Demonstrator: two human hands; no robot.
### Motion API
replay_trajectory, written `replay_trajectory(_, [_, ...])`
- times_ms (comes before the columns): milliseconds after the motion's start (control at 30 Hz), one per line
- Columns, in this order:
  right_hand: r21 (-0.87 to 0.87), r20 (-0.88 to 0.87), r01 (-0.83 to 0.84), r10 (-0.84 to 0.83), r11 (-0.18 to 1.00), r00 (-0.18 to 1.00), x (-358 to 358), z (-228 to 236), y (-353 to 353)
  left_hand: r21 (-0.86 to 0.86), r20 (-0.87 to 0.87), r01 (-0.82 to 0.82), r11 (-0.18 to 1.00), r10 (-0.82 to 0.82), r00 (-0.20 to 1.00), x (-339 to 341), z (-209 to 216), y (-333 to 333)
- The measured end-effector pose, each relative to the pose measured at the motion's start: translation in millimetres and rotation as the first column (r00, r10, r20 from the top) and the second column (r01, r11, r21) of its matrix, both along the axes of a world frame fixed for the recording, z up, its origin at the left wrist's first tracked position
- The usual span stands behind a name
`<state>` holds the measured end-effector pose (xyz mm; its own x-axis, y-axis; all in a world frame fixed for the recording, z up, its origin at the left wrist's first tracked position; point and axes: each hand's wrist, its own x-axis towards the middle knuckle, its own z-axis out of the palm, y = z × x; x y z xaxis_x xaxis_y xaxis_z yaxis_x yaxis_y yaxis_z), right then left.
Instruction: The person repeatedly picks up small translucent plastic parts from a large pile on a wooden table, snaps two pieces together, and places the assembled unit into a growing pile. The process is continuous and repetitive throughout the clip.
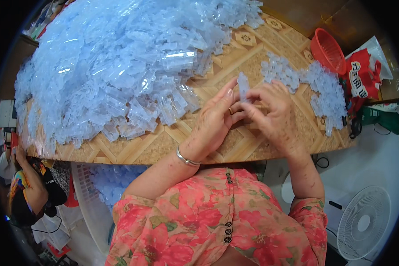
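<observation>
A narrow, clear bluish plastic piece (243, 87) stands roughly upright between my two hands, above the near part of the table. My left hand (215, 117), with a silver bangle at the wrist and a ring, has its thumb and fingers closed about the piece's left side. From the right, my right hand (275, 113) pinches the lower part of the same piece with bent fingers. Fingers hide its bottom end. A huge heap of similar clear plastic pieces (115, 66) covers the table's left and far parts, its nearest pieces lying close to my left hand.
On the right of the wood-patterned table (235, 146) lie smaller plastic pieces (326, 91). Beyond them are a red basket (328, 51) and a red bag (362, 75). A white fan (363, 221) stands at lower right, a white crate (88, 195) below left. Another person's arm (31, 181) shows far left.
</observation>
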<state>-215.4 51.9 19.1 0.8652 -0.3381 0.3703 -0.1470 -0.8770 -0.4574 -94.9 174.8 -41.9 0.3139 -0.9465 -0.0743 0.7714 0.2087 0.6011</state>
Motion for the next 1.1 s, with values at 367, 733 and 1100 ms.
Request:
replay_trajectory(367, [0.303, 0.213, 0.182, -0.253, 0.936, 0.944, -36.5, -28.7, 18.6, 0.096, -0.009, 0.170, 0.981, -0.169, 0.985, 2.5, -3.9, 1.5])
replay_trajectory(733, [0.100, 0.011, -0.047, 0.046, 0.994, 0.999, -53.6, -23.9, 3.1, 0.214, 0.229, 0.376, 0.902, -0.421, 0.878, 3.2, 13.2, 8.2])
replay_trajectory(1100, [-0.500, 0.207, 0.727, -0.750, 0.471, 0.628, -165.0, -22.3, -154.3, 0.244, 0.235, 0.300, 0.922, -0.356, 0.904, -3.3, 13.7, 4.5])
